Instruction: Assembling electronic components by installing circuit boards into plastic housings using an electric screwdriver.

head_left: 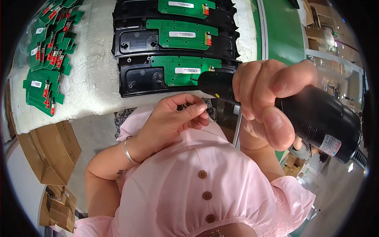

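- My right hand [272,98] is wrapped shut around a black electric screwdriver [300,114], fingers curled over the barrel and the thumb pressed along its near side.
- My left hand [173,118] is pinched nearly closed, thumb and fingertips meeting on something small and dark, likely screws [185,106], though too tiny to be sure.
- The screwdriver lies almost level, its long axis running from lower right, where the fat labelled end sits, up and left to the narrow nose, which points at the nearest green circuit board [185,70].
- That board sits in a black plastic tray [138,77] on white padding [94,59], with two more like it beyond.
- I judge the main risk is the tip going in at a slant: held this flat, it could skid off a screw head and scratch the board.
- The screws could also slip from my pinch and fall onto my pink blouse [189,185] or the floor.
- A heap of loose green boards [47,51] lies well apart at far left, cardboard boxes [47,150] below it.
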A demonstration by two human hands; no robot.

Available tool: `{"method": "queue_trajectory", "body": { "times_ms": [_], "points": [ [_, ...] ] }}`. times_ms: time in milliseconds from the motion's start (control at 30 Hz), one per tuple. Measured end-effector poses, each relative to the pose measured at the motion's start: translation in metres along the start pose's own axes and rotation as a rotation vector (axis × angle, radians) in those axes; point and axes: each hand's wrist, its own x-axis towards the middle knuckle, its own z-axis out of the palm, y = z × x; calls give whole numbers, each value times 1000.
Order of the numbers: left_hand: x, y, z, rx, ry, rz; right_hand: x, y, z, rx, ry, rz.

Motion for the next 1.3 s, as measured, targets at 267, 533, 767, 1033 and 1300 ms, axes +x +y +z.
{"method": "queue_trajectory", "body": {
  "times_ms": [267, 533, 767, 1033, 1300],
  "points": [
    [0, -7, -10, -250, -43, -14, 3, 2, 5, -42, 7, 17],
    [-2, -6, -4, -357, 64, 79, 1, -36, -15, 243, -215, -197],
    [4, -7, -1, -369, 69, 95, -5, -41, -9, 203, -184, -175],
    [3, -10, -2, -347, 73, 107, -5, -32, 1, 182, -150, -208],
    [-15, -5, -2, -314, 49, 53, 8, 3, 9, 86, -99, -105]
  ]
}}
